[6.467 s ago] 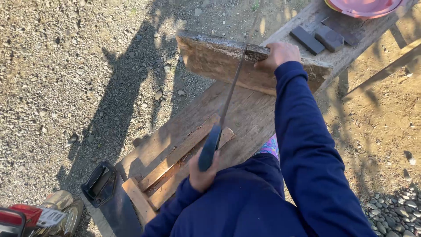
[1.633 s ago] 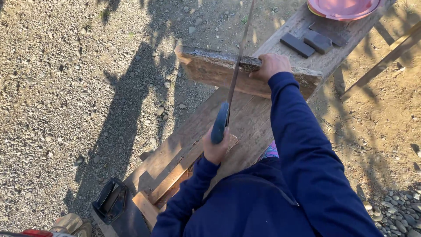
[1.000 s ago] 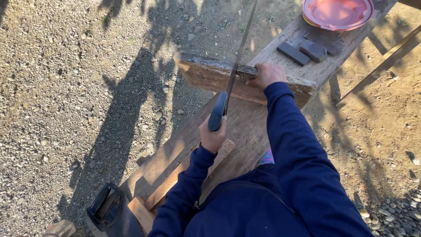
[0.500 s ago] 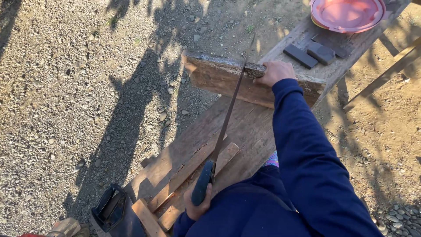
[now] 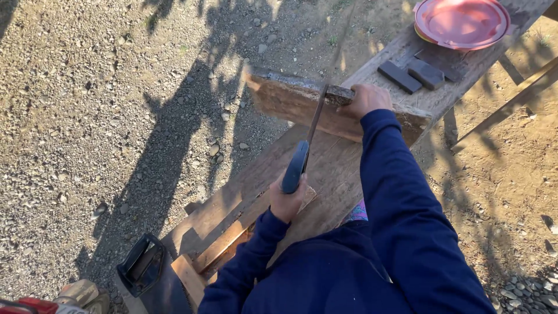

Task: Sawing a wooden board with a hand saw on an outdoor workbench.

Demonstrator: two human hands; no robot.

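Gripped: saw (image 5: 311,131), blue handle in closed left hand (image 5: 288,200), blade set in the kerf atop the plank (image 5: 302,104). Right hand (image 5: 365,100) clamps the plank's top edge beside the blade. Plank stands on edge across the bench (image 5: 331,168); beyond it, two dark blocks (image 5: 412,74) and red plate (image 5: 462,22). Step, judged: mid-cut. Next stroke calls for steady, straight travel.

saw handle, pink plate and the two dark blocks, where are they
saw handle (image 5: 294,168), head view, on the blue grip above the left hand
pink plate (image 5: 462,20), head view, on its flat middle
dark blocks (image 5: 399,77), head view, on the nearer block's top
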